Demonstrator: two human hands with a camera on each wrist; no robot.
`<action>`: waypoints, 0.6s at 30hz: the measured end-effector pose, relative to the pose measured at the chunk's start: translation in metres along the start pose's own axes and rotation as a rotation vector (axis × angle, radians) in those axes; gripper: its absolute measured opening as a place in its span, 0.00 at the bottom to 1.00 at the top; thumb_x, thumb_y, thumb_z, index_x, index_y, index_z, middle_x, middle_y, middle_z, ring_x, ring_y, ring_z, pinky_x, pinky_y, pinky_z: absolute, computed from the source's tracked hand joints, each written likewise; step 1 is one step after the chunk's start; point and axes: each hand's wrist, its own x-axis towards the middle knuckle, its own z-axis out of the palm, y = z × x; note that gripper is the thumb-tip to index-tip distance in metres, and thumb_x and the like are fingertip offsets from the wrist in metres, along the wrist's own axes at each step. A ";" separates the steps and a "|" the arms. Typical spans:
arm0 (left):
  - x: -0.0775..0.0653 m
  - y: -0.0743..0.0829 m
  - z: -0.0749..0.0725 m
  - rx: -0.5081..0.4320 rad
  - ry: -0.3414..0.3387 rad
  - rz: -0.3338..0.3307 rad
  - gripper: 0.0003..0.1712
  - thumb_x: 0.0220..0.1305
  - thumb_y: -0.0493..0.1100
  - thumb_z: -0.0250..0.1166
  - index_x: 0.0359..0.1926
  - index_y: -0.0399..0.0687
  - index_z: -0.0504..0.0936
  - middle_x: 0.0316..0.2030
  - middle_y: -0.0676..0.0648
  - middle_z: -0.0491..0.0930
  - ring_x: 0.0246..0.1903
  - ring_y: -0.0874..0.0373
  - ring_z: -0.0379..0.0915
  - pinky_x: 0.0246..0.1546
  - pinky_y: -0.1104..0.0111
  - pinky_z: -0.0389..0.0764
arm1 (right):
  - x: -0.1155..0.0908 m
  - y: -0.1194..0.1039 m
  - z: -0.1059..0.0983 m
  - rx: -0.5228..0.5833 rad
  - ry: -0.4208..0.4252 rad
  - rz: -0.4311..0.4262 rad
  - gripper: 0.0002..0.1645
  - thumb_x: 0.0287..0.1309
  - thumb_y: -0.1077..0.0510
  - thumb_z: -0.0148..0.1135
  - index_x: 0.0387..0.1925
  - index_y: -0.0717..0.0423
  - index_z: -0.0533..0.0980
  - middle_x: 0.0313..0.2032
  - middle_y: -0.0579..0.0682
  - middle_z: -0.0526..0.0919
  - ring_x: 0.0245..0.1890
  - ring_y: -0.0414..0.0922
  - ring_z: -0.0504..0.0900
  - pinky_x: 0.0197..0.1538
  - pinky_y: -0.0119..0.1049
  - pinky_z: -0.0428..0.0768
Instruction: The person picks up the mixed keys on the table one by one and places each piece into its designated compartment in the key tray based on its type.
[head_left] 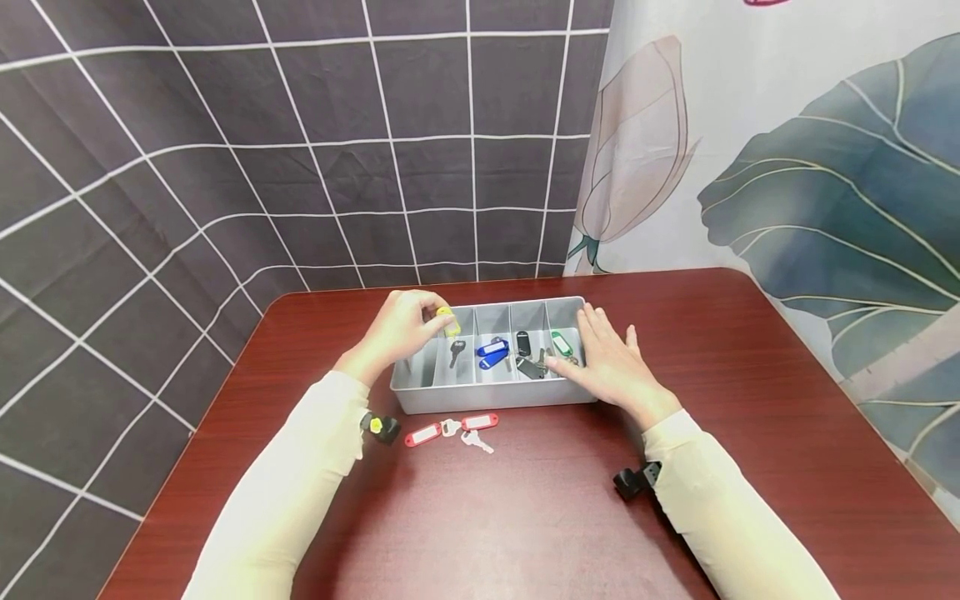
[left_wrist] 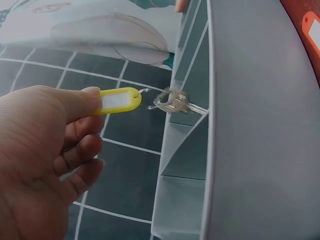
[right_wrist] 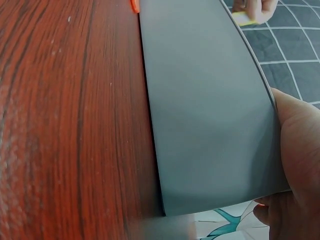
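Observation:
My left hand (head_left: 405, 327) pinches a yellow key tag (left_wrist: 120, 100) between thumb and fingertips. From the tag's ring hangs a key (head_left: 457, 352), over the second compartment from the left of a grey divided tray (head_left: 495, 395). My right hand (head_left: 618, 364) rests on the tray's right end with fingers extended, the thumb over the front rim. Near that thumb lie a green key tag (head_left: 561, 343) in the rightmost compartment and black key tags (head_left: 523, 342) in the one beside it. Blue key tags (head_left: 492, 360) lie in the middle compartment.
Two red key tags (head_left: 480, 422) with silver keys (head_left: 477, 441) lie on the red-brown table (head_left: 525, 508) in front of the tray. A dark gridded cloth (head_left: 337, 183) and a flower-print curtain (head_left: 675, 225) hang behind the table.

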 end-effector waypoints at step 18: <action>0.025 -0.006 0.010 0.151 -0.250 -0.039 0.05 0.61 0.43 0.67 0.30 0.50 0.88 0.22 0.57 0.81 0.23 0.62 0.72 0.29 0.67 0.72 | 0.000 0.000 0.001 0.010 -0.002 0.003 0.70 0.47 0.14 0.41 0.75 0.59 0.45 0.75 0.54 0.41 0.75 0.52 0.39 0.65 0.69 0.36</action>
